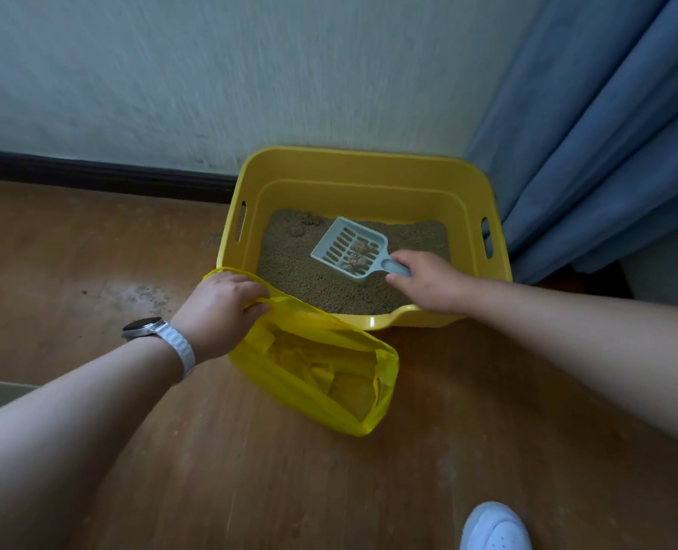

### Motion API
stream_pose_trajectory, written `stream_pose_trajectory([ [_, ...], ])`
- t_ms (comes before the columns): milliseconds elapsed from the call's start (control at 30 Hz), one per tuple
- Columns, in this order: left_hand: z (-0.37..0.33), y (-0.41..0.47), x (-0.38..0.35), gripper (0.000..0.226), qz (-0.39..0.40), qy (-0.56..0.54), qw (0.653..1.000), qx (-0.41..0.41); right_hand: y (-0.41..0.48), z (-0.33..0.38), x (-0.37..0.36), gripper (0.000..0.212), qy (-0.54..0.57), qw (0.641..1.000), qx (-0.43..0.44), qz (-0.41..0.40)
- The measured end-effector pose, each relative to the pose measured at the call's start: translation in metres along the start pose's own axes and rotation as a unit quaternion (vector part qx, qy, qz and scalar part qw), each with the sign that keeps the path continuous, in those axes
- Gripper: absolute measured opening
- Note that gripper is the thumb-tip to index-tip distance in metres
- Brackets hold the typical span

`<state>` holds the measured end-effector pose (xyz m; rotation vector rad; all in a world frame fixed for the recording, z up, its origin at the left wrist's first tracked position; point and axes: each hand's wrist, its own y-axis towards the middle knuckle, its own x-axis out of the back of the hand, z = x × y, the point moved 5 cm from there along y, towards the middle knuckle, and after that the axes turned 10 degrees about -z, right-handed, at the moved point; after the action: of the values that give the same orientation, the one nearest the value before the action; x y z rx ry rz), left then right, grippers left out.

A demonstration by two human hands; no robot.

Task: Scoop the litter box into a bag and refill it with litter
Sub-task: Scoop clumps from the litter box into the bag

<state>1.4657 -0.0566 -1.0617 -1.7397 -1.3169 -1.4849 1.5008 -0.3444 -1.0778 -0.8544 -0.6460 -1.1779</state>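
Observation:
A yellow litter box [369,168] stands on the floor against the wall, holding tan litter [309,279]. My right hand [428,283] grips the handle of a pale blue slotted scoop [349,248], which is held over the litter with a few clumps lying in it. A yellow plastic bag [317,375] sits on the floor at the box's near left corner with its mouth open. My left hand [222,307] grips the bag's handle loop beside the box rim. A watch with a white strap is on that wrist.
Blue curtain [607,133] hangs right of the box. White wall [250,73] with dark baseboard runs behind. Scattered litter grains [146,295] lie on the wooden floor left of the box. A white shoe [496,527] shows at the bottom edge.

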Motion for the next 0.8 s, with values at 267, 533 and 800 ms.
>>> stream_pose_trajectory([
  [267,0.000,0.001,-0.001,0.016,0.003,0.000,1.000,0.018,-0.006,0.001,-0.001,0.017,0.030,0.999,0.014,-0.001],
  [533,0.002,-0.002,0.000,0.019,0.016,0.000,1.000,-0.008,-0.030,0.009,0.004,0.015,0.055,0.997,0.054,0.004],
  [800,0.002,-0.002,-0.002,0.018,0.018,0.004,1.000,0.002,-0.062,0.027,-0.019,0.026,-0.153,0.972,0.164,0.070],
])
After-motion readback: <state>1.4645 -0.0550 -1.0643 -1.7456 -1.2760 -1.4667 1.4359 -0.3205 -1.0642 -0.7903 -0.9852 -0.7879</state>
